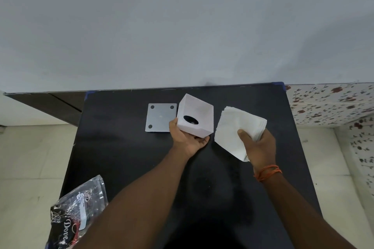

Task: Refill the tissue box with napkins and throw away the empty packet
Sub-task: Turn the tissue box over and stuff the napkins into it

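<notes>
My left hand grips a white cube-shaped tissue box, tilted above the black table so its face with the dark oval slot points toward me. To its right my right hand holds a thick stack of white napkins, thumb pressed on top. The box and the stack are apart, with a narrow gap between them. A flat grey square plate with round dark pads, likely the box's bottom cover, lies on the table just left of the box. The clear plastic napkin packet with black print lies at the table's front left corner.
The black table stands against a pale grey wall. A tiled floor shows on both sides. Floral-patterned tiles run along the right. A dark wooden piece of furniture sits at the back left.
</notes>
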